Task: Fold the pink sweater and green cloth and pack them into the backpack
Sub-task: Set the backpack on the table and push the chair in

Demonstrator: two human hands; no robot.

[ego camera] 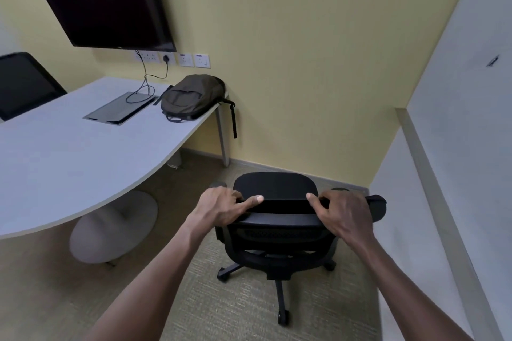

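A dark olive backpack (191, 98) lies zipped on the far right end of the white table (69, 158), one strap hanging over the edge. Below me stands a black office chair (274, 185). My left hand (221, 205) grips the left part of the chair's backrest top, and my right hand (343, 210) grips the right part. No pink sweater or green cloth is in view.
A dark screen (99, 0) hangs on the yellow wall above wall sockets (194, 60), with cables dropping to a grey cable box (122, 109) in the table. A second black chair (25, 83) stands at the far left. A white wall (457, 147) closes the right side.
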